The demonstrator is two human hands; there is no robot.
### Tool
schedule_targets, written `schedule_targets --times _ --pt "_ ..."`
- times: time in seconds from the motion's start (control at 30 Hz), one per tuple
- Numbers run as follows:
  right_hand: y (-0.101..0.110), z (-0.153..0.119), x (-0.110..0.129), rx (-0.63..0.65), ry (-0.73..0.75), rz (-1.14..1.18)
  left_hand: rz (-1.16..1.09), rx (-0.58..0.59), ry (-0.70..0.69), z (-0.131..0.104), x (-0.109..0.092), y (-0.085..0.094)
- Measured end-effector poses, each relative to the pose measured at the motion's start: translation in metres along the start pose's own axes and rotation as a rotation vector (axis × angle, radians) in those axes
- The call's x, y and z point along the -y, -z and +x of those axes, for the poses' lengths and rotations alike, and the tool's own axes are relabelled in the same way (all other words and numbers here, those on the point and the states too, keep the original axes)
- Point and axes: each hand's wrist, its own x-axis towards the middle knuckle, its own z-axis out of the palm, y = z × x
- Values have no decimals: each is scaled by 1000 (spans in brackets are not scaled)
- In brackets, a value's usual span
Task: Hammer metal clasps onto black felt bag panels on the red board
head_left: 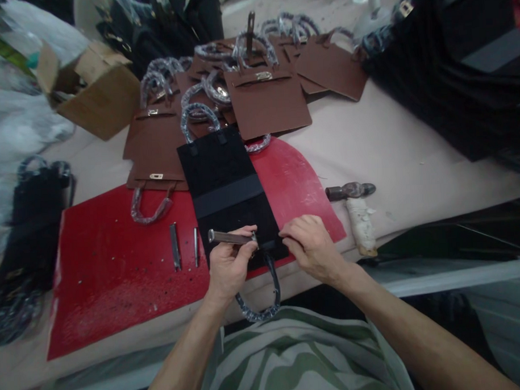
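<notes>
The black panel (220, 168), lying on the red mat (103, 240), seems best kept flat while the slim brown piece (231, 237) is held steady over it. It looks matte, with a smoother band (228, 195) across its middle and wrapped handles (259, 316) at both ends. The left hand (230, 267) pinches the brown piece; the right hand (312, 244) curls at the panel's edge (whether it grips anything, one cannot tell), near the hammer (360, 220).

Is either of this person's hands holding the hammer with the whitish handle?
No, the hammer lies on the table, apart from both the left hand and the right hand.
</notes>
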Motion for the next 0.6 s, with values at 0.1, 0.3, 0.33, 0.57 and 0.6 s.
schedule_targets --times 0.1,0.3,0.33,0.57,0.6 --pt "6 26 -5 138 -13 -85 2 -6 0 0 1 1" --pt "9 61 -3 332 67 -206 -31 -3 4 -1 4 1" --pt "10 63 -2 340 75 -228 -36 -2 10 -1 4 2" --pt "7 62 0 354 97 -309 -70 2 22 0 3 3" --pt "5 60 -2 341 107 -301 -75 2 25 0 3 3"
